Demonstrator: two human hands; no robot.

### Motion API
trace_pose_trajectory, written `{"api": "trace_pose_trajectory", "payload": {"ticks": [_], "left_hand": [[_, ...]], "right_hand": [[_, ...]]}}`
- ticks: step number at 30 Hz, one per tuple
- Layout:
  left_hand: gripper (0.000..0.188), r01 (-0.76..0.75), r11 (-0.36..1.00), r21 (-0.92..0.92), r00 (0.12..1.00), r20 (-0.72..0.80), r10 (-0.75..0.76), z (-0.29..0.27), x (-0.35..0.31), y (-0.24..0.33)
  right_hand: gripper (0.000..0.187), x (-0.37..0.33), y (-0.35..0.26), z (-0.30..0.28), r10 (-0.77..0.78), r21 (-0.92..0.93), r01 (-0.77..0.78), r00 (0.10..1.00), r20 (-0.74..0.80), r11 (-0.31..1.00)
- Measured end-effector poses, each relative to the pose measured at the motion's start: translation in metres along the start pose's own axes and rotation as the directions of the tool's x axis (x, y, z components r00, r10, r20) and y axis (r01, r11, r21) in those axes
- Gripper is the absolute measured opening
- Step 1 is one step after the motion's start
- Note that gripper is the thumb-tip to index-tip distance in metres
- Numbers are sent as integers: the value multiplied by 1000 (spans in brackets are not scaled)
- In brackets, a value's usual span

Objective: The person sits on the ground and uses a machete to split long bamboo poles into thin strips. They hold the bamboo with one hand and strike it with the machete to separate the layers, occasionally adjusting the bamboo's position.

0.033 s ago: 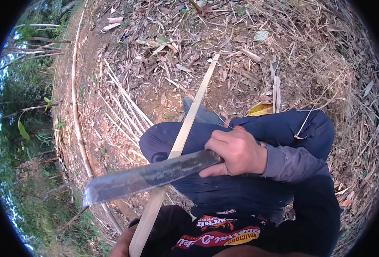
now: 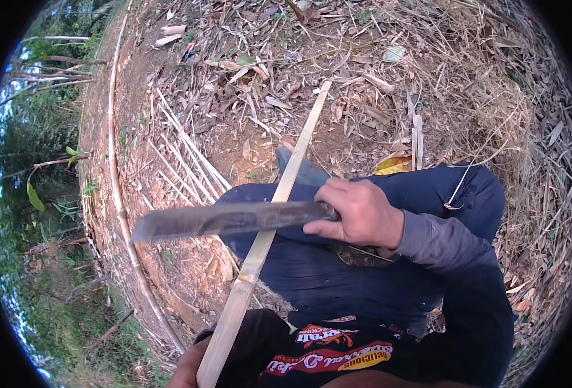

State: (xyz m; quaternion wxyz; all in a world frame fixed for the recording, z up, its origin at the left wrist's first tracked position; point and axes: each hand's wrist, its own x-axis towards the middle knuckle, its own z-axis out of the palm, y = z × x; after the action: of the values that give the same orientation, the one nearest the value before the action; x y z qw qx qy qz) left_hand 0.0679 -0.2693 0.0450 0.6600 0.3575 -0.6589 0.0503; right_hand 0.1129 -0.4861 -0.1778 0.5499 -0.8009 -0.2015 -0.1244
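Machete (image 2: 234, 220) now sits higher in view than in prev. frame: blade lay slanted, tip low; now approx. level & motion-blurred. R hand (image 2: 363, 210) went up w/ it, a bit farther from the torso. Pale flat strip (image 2: 260, 249) hardly shifted; more of its lower half shows now, incl. a darker band across it, just below the blade. Pos.: strip runs diag. from bottom L of view, up past the bent leg in dark trousers (image 2: 337, 278), to the littered ground. Blade crosses over it near the knee; can't tell if edge touches.

R fingers: closed tight round machete handle, thumb laid along near side, no gap. L hand (image 2: 183, 370): only partly in view at bottom edge, right beside strip's near end; fingers hidden, so can't tell if gripping or open. Thin split sticks (image 2: 200, 154) lie on ground L of the strip.
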Motion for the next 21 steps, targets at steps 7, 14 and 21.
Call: {"api": "trace_pose_trajectory", "payload": {"ticks": [7, 14, 21], "left_hand": [[22, 37, 998, -41, 996, 82, -34, 2, -11, 17], [22, -132, 991, 14, 991, -8, 132, 7, -9, 8], [34, -453, 849, 273, 832, -214, 512, 5, -28, -12]], "right_hand": [[50, 0, 20, 10, 127, 176, -137, 990, 66, 975], [59, 18, 96, 8, 652, 339, -720, 693, 308, 605], [46, 13, 40, 10, 53, -56, -52, 999, 10, 997]]}}
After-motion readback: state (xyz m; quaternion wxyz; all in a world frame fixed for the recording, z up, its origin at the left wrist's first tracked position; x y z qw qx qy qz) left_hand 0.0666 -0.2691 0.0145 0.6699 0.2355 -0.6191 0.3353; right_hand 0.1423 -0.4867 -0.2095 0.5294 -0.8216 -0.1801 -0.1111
